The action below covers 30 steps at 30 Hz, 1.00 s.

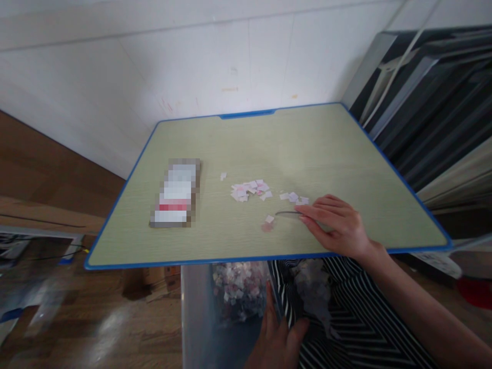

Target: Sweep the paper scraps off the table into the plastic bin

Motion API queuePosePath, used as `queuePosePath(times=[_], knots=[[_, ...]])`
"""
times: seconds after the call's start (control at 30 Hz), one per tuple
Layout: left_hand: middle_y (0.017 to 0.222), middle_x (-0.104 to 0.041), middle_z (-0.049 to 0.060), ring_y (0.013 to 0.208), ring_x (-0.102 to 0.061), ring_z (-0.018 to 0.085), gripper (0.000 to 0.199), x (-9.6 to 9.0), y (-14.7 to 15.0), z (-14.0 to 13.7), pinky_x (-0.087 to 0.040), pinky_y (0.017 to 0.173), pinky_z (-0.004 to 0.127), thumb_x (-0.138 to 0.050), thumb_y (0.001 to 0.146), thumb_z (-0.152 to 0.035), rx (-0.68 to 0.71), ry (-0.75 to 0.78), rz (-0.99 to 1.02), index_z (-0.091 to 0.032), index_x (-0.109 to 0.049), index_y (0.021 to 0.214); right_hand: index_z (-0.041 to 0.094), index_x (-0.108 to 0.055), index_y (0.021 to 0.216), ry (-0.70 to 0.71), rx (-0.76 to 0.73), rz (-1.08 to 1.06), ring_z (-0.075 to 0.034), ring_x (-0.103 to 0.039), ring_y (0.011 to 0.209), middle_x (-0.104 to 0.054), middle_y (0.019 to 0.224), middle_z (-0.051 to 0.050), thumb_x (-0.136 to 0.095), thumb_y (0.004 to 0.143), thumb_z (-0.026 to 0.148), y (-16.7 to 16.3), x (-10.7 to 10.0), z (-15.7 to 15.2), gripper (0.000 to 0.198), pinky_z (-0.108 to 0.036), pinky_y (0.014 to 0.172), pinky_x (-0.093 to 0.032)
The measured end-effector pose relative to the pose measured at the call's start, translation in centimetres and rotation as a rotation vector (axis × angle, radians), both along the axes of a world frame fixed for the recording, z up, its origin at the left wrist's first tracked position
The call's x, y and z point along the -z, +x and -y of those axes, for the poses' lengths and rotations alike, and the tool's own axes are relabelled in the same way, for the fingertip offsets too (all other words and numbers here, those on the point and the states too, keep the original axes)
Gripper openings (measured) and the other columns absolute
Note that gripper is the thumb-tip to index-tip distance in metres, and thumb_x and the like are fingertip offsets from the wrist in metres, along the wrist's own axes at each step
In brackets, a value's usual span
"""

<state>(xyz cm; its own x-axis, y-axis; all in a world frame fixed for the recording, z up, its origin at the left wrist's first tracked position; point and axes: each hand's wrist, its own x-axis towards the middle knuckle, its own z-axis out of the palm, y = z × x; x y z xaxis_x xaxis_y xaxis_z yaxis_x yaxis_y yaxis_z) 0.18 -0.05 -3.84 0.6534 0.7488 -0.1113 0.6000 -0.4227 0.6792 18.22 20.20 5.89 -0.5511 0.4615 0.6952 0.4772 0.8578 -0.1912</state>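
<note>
My right hand (338, 223) is closed over the folding table's light green top, pinching a thin dark tool with a bent tip (286, 212). That tip points left, close to a small white paper square (269, 219) that lies beside a pinkish smudge or piece (266, 227). A few more pale squares (293, 197) lie just beyond my fingertips. Left of them is a loose pile of white and pinkish paper squares (249, 188). Below the table edge, my left hand (279, 338) rests at the right wall of a clear plastic bin (196, 318), fingers stretched out and the thumb apart.
A phone (175, 195), blurred out, lies on the left of the table (326, 143), which has a blue rim. Many small paper pieces (240, 287) fill part of the bin. Dark folded panels (430, 87) lean at the right; a white wall (215, 66) stands behind.
</note>
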Motion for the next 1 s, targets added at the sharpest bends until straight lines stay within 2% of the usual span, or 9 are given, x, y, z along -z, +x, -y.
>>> queuePosePath(times=[0.17,0.27,0.33,0.47,0.6,0.73,0.77,0.9,1.0], knots=[[0.153,-0.007,0.022,0.126,0.022,0.04,0.063,0.47,-0.09,0.23,-0.03,0.103,0.06,-0.064,0.085,-0.002,-0.03,-0.04,-0.006,-0.022,-0.035,0.136,0.015,-0.061,0.1,0.019,-0.005,0.027,-0.012,-0.059,0.059,-0.066,0.066,0.0,-0.056,0.083,0.009,-0.04,0.31,0.03,0.019,-0.026,0.058,-0.048],[0.152,-0.012,0.024,0.126,0.023,0.04,0.068,0.57,-0.14,0.32,-0.028,0.103,0.062,-0.065,0.084,-0.003,0.0,-0.034,0.01,-0.021,-0.03,0.139,0.014,-0.062,0.101,0.012,-0.013,0.043,-0.012,-0.058,0.058,-0.065,0.064,-0.001,-0.056,0.084,0.009,0.02,0.38,0.03,0.018,-0.027,0.058,-0.047],[0.152,-0.017,0.022,0.127,0.023,0.039,0.065,0.48,-0.14,0.32,-0.03,0.104,0.06,-0.062,0.085,-0.001,-0.024,-0.021,-0.004,-0.022,-0.031,0.138,0.013,-0.063,0.1,0.012,-0.015,0.063,-0.013,-0.058,0.059,-0.065,0.064,-0.001,-0.056,0.084,0.009,0.02,0.39,0.0,0.018,-0.027,0.058,-0.047],[0.153,-0.014,0.021,0.128,0.02,0.041,0.062,0.26,-0.19,0.19,-0.032,0.102,0.061,-0.059,0.086,0.0,-0.024,0.001,-0.023,-0.023,-0.032,0.137,0.013,-0.064,0.098,0.053,0.024,0.099,-0.013,-0.059,0.059,-0.066,0.064,-0.001,-0.056,0.084,0.009,0.01,0.34,-0.03,0.016,-0.027,0.056,-0.045],[0.151,-0.021,0.021,0.128,0.021,0.04,0.063,0.13,-0.28,0.01,-0.031,0.102,0.061,-0.058,0.087,0.0,0.01,-0.016,-0.023,-0.021,-0.03,0.139,0.015,-0.065,0.096,0.025,0.06,0.081,-0.013,-0.06,0.06,-0.069,0.068,-0.001,-0.057,0.084,0.01,0.13,0.22,-0.05,0.015,-0.028,0.057,-0.046],[0.154,-0.015,0.017,0.128,0.023,0.038,0.061,0.0,-0.29,0.04,-0.031,0.104,0.059,-0.056,0.087,0.002,-0.011,-0.007,-0.007,-0.024,-0.032,0.137,0.018,-0.066,0.099,-0.048,0.098,0.032,-0.013,-0.061,0.06,-0.072,0.074,-0.001,-0.057,0.083,0.011,0.41,0.08,-0.17,0.019,-0.028,0.057,-0.047],[0.154,-0.015,0.018,0.129,0.022,0.038,0.061,-0.03,-0.28,0.07,-0.031,0.103,0.059,-0.056,0.087,0.002,-0.017,-0.005,-0.002,-0.024,-0.032,0.137,0.019,-0.066,0.099,-0.055,0.104,0.029,-0.013,-0.061,0.06,-0.072,0.073,-0.001,-0.057,0.084,0.011,0.49,0.05,-0.2,0.02,-0.028,0.057,-0.047],[0.148,-0.031,0.02,0.129,0.021,0.038,0.062,-0.11,-0.27,0.09,-0.032,0.102,0.059,-0.059,0.086,0.002,-0.008,0.001,-0.004,-0.021,-0.034,0.137,0.019,-0.068,0.099,-0.055,0.127,0.045,-0.014,-0.059,0.058,-0.071,0.071,-0.001,-0.057,0.083,0.01,0.76,-0.06,-0.26,0.021,-0.028,0.056,-0.045],[0.148,-0.028,0.024,0.127,0.024,0.039,0.066,-0.15,-0.24,0.05,-0.031,0.101,0.062,-0.062,0.084,0.002,0.003,0.037,-0.002,-0.019,-0.031,0.138,0.017,-0.068,0.098,-0.003,0.151,0.079,-0.013,-0.058,0.058,-0.069,0.066,-0.001,-0.056,0.083,0.009,0.83,-0.19,-0.18,0.021,-0.028,0.056,-0.043]])
